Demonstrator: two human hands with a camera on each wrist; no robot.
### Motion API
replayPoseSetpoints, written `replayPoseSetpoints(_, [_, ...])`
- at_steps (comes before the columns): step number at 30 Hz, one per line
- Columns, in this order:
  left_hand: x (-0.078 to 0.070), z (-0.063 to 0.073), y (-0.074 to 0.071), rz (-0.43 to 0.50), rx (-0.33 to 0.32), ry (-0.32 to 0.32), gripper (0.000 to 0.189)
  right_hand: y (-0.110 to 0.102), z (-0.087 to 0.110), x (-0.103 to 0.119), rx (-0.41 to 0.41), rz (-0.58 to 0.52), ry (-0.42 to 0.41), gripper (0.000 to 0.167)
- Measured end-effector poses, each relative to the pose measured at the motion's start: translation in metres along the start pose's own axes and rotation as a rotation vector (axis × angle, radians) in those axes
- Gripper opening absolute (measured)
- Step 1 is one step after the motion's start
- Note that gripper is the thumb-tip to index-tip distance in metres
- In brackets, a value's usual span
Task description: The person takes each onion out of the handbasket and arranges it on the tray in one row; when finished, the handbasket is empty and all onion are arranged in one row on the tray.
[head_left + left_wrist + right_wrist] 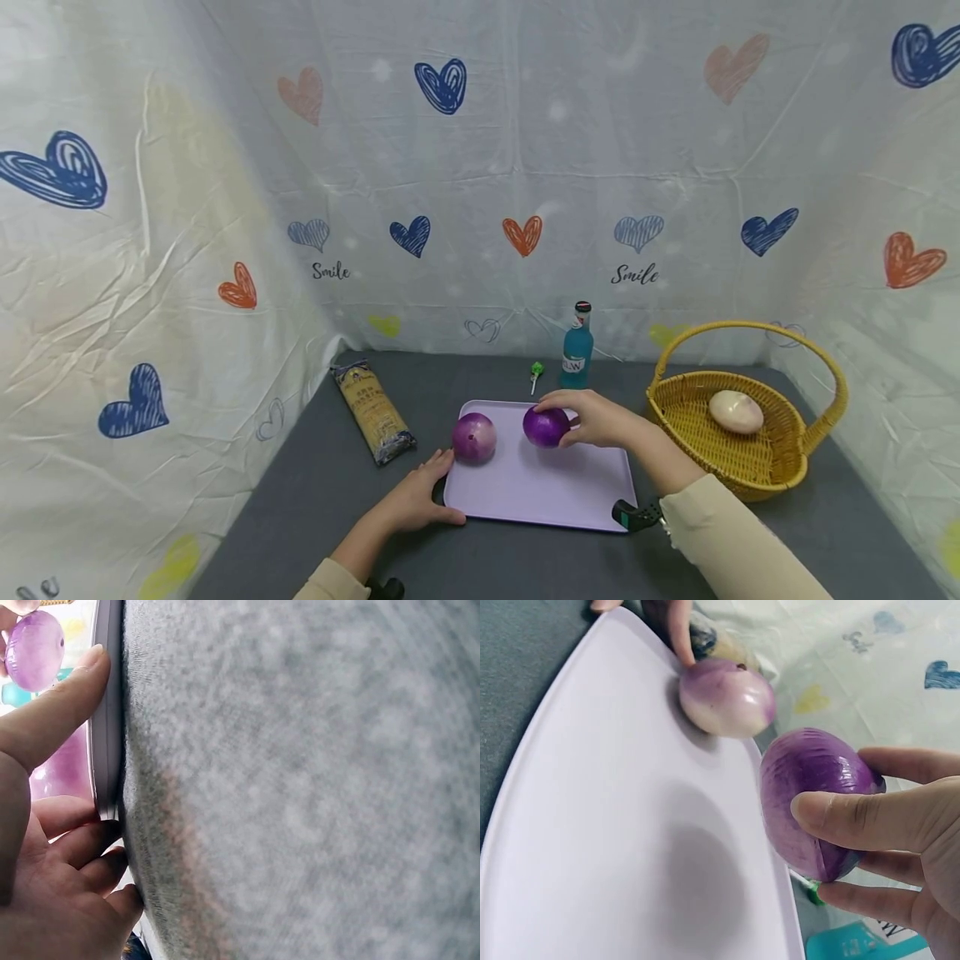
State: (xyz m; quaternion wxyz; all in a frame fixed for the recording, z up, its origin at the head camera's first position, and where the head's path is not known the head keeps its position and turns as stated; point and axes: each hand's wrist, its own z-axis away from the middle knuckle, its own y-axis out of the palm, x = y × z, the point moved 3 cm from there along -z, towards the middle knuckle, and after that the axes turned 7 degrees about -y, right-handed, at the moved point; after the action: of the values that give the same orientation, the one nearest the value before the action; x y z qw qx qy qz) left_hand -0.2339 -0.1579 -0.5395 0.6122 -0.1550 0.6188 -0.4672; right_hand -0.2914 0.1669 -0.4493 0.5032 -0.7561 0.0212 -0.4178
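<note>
A dark purple onion is held by my right hand, thumb on one side and fingers on the other. It hangs above the lilac tray, and its shadow falls on the tray in the right wrist view. Another onion, purple and pale, sits at the tray's left side. My left hand rests at the tray's near left corner, with the thumb along the near edge and the fingers by the left edge, close to that second onion. In the left wrist view the left thumb lies against the tray rim.
A yellow noodle packet lies left of the tray. Behind the tray are a green lollipop and a blue bottle. On the right, a yellow wicker basket with a tall handle holds a whitish oval item.
</note>
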Motion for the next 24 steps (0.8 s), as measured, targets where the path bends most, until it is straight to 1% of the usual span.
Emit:
replayPoseSetpoints(3, [0.000,-0.001,0.001,-0.003,-0.001,0.008,0.108,0.005,-0.001,-0.002,0.001,0.000,-0.004,0.059])
replayPoseSetpoints(6, [0.000,-0.001,0.001,-0.008,-0.001,0.002,0.108,0.009,-0.003,-0.004,0.006,-0.011,-0.002,0.059])
replayPoseSetpoints(11, [0.001,0.000,0.000,-0.001,-0.001,-0.002,0.108,0.016,-0.007,-0.005,0.017,-0.040,0.018,0.059])
replayPoseSetpoints(15, [0.001,0.000,0.000,0.000,0.002,-0.006,0.108,0.022,-0.008,-0.007,0.022,-0.037,0.028,0.059])
replayPoseSetpoints(24, [0.001,0.000,0.000,-0.009,-0.003,0.007,0.108,0.030,-0.009,-0.006,0.025,-0.016,-0.015,0.056])
